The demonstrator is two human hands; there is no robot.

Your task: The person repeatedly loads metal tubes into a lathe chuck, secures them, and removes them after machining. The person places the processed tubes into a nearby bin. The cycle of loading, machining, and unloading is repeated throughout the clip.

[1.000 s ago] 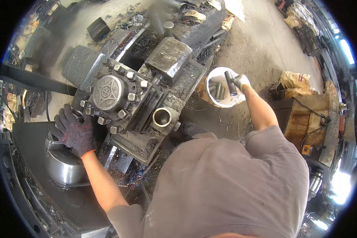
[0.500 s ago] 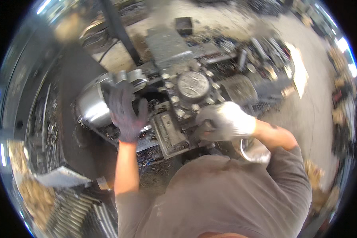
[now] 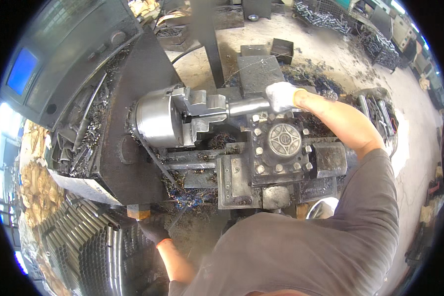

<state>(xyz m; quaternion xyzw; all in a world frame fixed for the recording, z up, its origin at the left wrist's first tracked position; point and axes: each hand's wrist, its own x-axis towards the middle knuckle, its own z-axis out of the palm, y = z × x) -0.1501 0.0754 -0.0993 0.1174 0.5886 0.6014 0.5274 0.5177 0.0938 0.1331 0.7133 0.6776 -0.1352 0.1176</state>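
Observation:
A smooth metal tube or bar (image 3: 249,106) sticks out to the right from the stepped jaws (image 3: 204,106) of a lathe chuck (image 3: 155,118). My right hand (image 3: 281,96), in a white glove, is closed around its far end. Low at the left, my left hand (image 3: 154,231) in a dark glove reaches to a small orange-brown block (image 3: 138,212) under the headstock. Its fingers are dark and partly lost in shadow, so their grip does not show. Just in front of the tube stands the tool post (image 3: 283,143), ringed with square-headed bolts.
Stacked metal tubes (image 3: 79,237) lie at the lower left, close to my left hand. Metal chips (image 3: 187,197) litter the lathe bed. A dark upright post (image 3: 209,49) rises behind the chuck. Hand tools (image 3: 380,111) lie at the right end.
My right hand has gone from beside the tool post up to the tube. My left hand has left the chuck and dropped to the lower left. The whole view has shifted.

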